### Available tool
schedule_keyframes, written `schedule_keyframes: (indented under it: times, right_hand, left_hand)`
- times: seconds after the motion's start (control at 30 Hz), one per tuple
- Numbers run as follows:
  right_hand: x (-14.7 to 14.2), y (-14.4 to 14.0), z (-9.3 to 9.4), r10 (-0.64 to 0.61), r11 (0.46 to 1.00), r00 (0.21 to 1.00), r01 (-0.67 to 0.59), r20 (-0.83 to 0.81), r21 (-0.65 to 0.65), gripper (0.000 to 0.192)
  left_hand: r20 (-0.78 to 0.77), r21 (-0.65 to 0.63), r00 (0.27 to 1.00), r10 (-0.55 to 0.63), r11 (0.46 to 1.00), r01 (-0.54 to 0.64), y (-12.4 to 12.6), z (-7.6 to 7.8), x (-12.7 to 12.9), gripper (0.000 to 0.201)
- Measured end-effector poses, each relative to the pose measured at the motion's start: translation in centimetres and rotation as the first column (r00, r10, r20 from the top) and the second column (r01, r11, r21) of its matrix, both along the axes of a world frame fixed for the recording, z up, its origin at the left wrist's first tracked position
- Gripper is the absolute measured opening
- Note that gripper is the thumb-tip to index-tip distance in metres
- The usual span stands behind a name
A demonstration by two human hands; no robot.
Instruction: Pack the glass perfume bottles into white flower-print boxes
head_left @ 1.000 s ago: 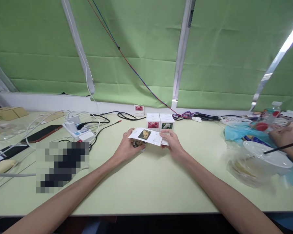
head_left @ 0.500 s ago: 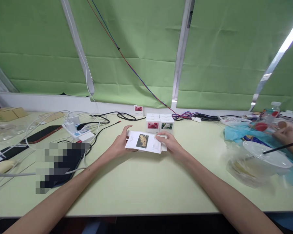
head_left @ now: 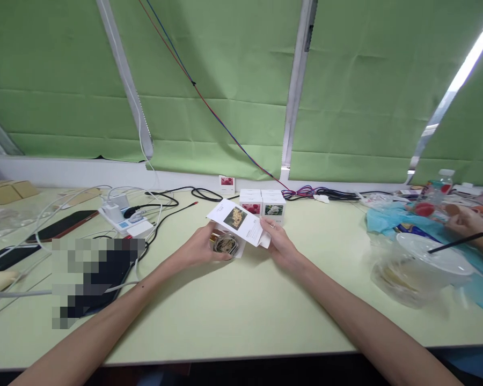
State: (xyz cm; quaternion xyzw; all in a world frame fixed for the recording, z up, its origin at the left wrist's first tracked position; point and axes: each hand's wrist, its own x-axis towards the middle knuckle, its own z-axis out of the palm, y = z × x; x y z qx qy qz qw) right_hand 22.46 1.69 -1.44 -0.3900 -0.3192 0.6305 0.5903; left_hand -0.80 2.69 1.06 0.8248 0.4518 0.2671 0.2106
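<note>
The left hand (head_left: 199, 247) cups a small round jar (head_left: 226, 245) on the table (head_left: 241, 305); the right hand (head_left: 279, 244) pinches a flower card (head_left: 238, 221) above it. Steadying the jar seems wise.

A pixelated patch (head_left: 92, 281) at the lower left of the frame hides whatever lies there on the table (head_left: 241, 311), and the print on the white card (head_left: 238, 224) near the centre is too small to read. That card covers part of the round jar (head_left: 225, 245) beneath it, so the jar's contents cannot be told. At the right edge another person's hand (head_left: 469, 222) is cut off at the wrist, and both forearms of the wearer run out of the bottom of the frame.
</note>
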Motion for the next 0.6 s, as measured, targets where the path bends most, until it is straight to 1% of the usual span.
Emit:
schedule_keyframes:
  times: [0.1,0.17,0.27,0.33,0.43,0.5,0.6]
  right_hand:
    - [0.1,0.0,0.0,0.013,0.999,1.0,-0.012,-0.027,0.047,0.04]
    - [0.0,0.1,-0.1,0.037,0.997,0.999,-0.036,-0.024,0.074,0.042]
    - [-0.1,0.2,-0.2,0.084,0.993,0.996,-0.082,-0.015,0.079,0.043]
    - [-0.2,0.2,-0.2,0.099,0.992,0.995,-0.099,0.0,0.073,0.044]
    - [-0.1,0.1,0.1,0.065,0.997,0.997,-0.067,0.039,0.045,0.043]
    - [0.0,-0.1,0.4,0.026,0.999,0.998,-0.027,0.055,0.022,0.04]
    - [0.2,-0.5,1.0,-0.021,1.0,0.997,0.021,0.078,-0.008,0.036]
  left_hand:
    - [0.032,-0.005,0.998,-0.053,0.999,0.053,-0.1,-0.1,-0.1,0.097]
    - [0.033,-0.004,0.997,-0.072,0.997,0.072,-0.2,-0.2,-0.1,0.094]
    - [0.026,0.022,0.996,-0.08,0.997,0.08,-0.4,-0.2,0.1,0.082]
    - [0.03,0.038,0.996,-0.083,0.996,0.081,-0.5,0.0,0.1,0.081]
    - [0.034,0.046,0.995,-0.09,0.995,0.089,-0.4,0.2,0.0,0.082]
    - [0.014,0.055,0.997,-0.077,0.996,0.076,-0.1,0.4,-0.2,0.078]
    - [-0.049,0.072,0.999,0.006,0.997,-0.002,0.5,0.6,-0.8,0.071]
